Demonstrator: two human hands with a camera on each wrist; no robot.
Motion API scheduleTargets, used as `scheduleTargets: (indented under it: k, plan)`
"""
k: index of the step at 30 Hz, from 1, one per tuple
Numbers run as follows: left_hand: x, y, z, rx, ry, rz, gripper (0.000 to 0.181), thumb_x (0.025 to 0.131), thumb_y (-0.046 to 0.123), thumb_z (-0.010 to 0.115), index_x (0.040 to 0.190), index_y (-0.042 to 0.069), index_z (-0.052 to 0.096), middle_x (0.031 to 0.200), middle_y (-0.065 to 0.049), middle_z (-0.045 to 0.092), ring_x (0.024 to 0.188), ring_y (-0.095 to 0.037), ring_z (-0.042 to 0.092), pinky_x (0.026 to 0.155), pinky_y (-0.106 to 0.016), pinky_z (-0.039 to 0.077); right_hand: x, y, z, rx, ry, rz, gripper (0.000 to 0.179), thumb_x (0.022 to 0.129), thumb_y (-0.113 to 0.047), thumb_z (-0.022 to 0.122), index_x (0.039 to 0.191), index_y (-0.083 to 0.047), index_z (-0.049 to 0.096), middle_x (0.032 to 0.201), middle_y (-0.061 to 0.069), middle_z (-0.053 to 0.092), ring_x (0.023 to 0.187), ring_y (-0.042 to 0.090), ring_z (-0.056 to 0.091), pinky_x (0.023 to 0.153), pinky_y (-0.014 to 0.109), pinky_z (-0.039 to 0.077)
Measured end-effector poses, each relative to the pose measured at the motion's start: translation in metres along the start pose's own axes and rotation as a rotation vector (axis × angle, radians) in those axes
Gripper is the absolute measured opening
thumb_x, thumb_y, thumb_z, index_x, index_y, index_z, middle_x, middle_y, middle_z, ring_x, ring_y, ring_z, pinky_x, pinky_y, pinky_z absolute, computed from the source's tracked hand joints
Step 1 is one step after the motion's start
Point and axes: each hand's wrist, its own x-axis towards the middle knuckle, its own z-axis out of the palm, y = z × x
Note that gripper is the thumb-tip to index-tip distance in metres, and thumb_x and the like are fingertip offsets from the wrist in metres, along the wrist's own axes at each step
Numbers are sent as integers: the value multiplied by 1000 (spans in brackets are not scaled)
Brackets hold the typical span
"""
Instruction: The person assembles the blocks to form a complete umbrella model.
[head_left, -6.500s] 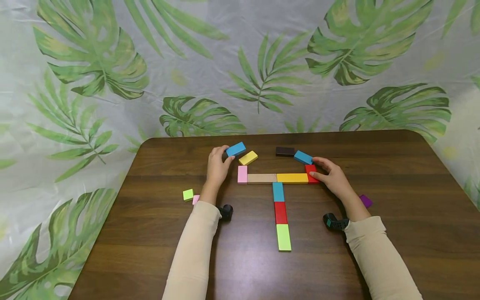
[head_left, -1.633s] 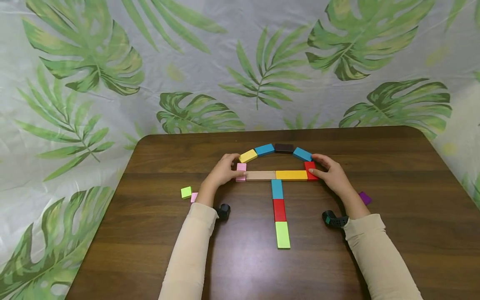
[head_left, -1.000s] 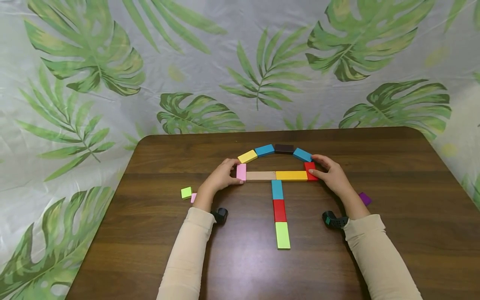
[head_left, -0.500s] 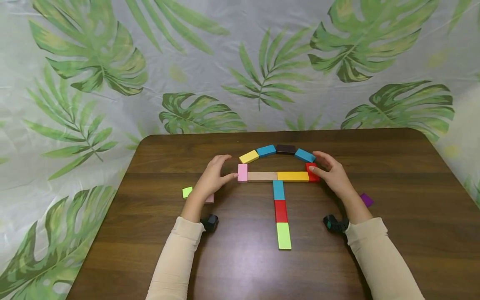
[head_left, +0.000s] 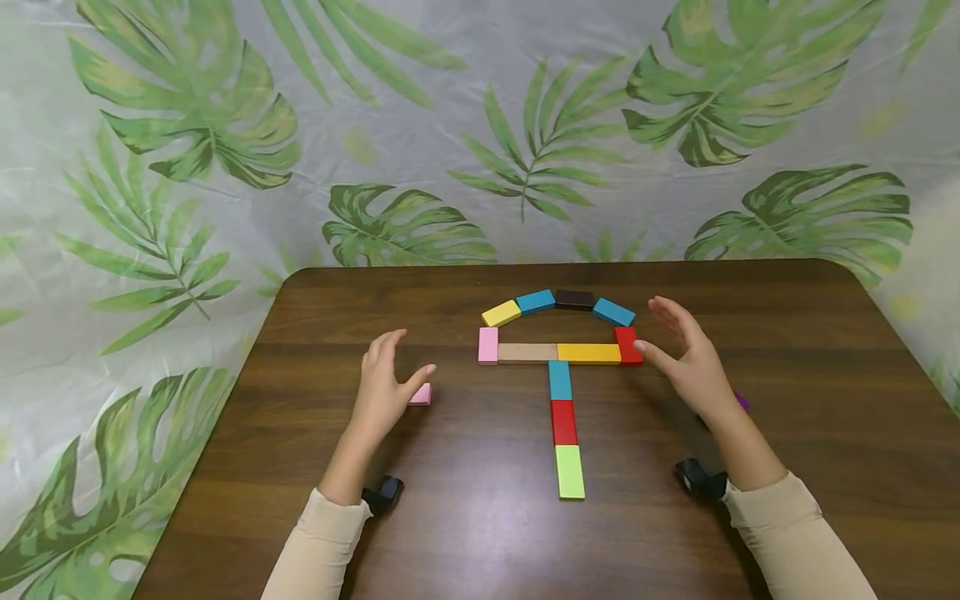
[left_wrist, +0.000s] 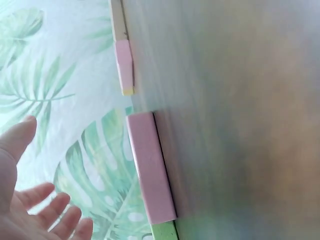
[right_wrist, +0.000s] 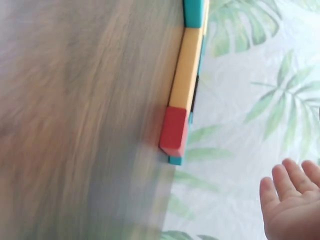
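Colored blocks lie in an umbrella-like outline. A yellow block (head_left: 501, 313), a blue block (head_left: 536, 302), a dark block (head_left: 574, 300) and another blue block (head_left: 614, 312) form the arc. Below it runs a row: pink block (head_left: 488, 346), bare-wood block (head_left: 527, 353), orange-yellow block (head_left: 588, 354), red block (head_left: 628, 345). A stem of blue (head_left: 560, 381), red and lime blocks (head_left: 570, 472) points toward me. My left hand (head_left: 381, 392), fingers spread, holds nothing beside a loose pink block (head_left: 421, 395). My right hand (head_left: 690, 358) is empty, its thumb near the red block's right edge.
In the left wrist view a green block (left_wrist: 165, 231) sits behind the loose pink block. A purple block (head_left: 742, 401) is partly hidden by my right wrist. The brown table (head_left: 465, 517) ends at a leaf-print cloth (head_left: 420, 100) at the back.
The left blue block was set into the arc between the yellow and dark blocks. My left hand then touched the pink end block and drew back left. My right hand left the red block.
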Motion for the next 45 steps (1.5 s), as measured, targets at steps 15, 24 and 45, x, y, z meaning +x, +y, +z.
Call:
scheduleTargets:
  k: [15, 24, 45]
  plan:
    - [-41, -8, 3, 41, 115, -101, 76, 70, 33, 77, 127, 1, 40, 121, -19, 40, 109, -36, 35, 88, -48, 32, -47, 21, -23, -202, 200, -53, 76, 73, 2, 72, 138, -9, 34, 134, 13, 41, 123, 11, 35, 96, 12, 25]
    - [-49, -15, 14, 86, 28, -196, 83, 68, 44, 75, 125, -2, 37, 116, -21, 40, 107, -36, 37, 89, -47, 33, -72, 46, -37, -206, 212, 14, 79, 74, 1, 71, 140, -8, 28, 137, 18, 34, 127, 7, 27, 96, 8, 19]
    - [-43, -17, 35, 206, 93, -185, 78, 67, 38, 77, 120, -6, 40, 104, -22, 45, 96, -39, 41, 84, -47, 34, -89, 75, -46, -271, 52, 281, 86, 82, -26, 67, 140, 6, 13, 131, 38, 21, 115, 55, 24, 89, 64, 22]
